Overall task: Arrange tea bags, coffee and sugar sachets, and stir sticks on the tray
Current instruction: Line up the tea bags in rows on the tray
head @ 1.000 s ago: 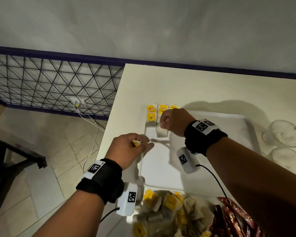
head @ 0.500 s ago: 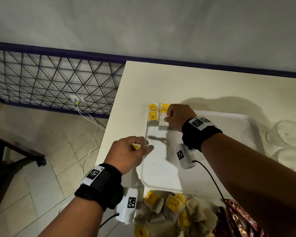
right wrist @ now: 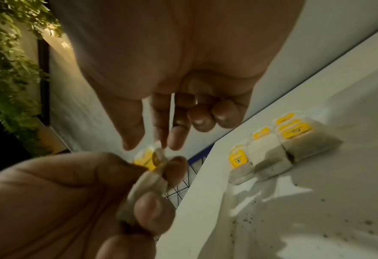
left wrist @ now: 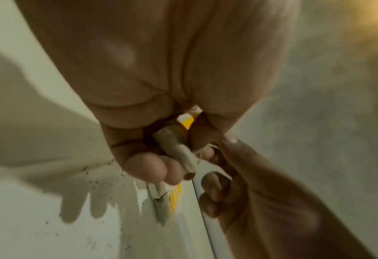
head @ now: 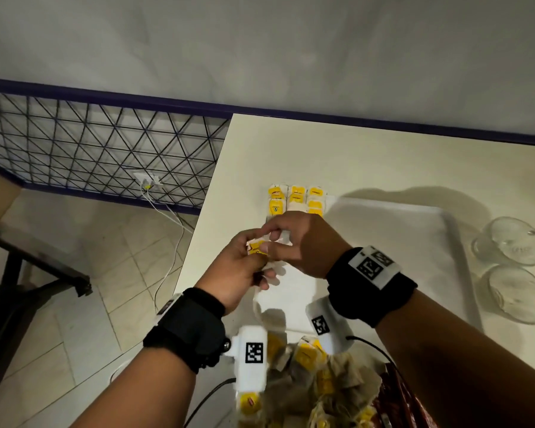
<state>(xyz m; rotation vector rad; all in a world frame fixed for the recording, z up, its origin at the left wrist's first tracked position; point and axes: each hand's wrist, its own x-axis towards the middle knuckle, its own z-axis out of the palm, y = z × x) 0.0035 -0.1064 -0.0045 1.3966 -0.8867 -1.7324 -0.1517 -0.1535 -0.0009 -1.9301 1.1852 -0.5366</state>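
Note:
My left hand (head: pixel 244 267) hovers over the near-left part of the white tray (head: pixel 399 242) and grips a small bunch of tea bags (head: pixel 255 247) with yellow tags. The bunch shows as grey pouches (left wrist: pixel 176 150) curled in the fingers. My right hand (head: pixel 294 242) meets it from the right. Its thumb and first fingertips (right wrist: pixel 161 140) close on the yellow tag (right wrist: pixel 145 159) of the top bag. Several tea bags (head: pixel 295 197) lie in neat rows at the tray's far-left corner, also seen as the rows (right wrist: pixel 272 152).
A loose pile of tea bags (head: pixel 315 381) lies at the near edge of the table, with red coffee sachets (head: pixel 393 396) to its right. Two glass cups (head: pixel 507 239) lie right of the tray. The table's left edge drops to a tiled floor (head: pixel 74 304).
My right hand left the rows at the tray's far corner and came back to the left hand. The left hand rose and shifted right to meet it.

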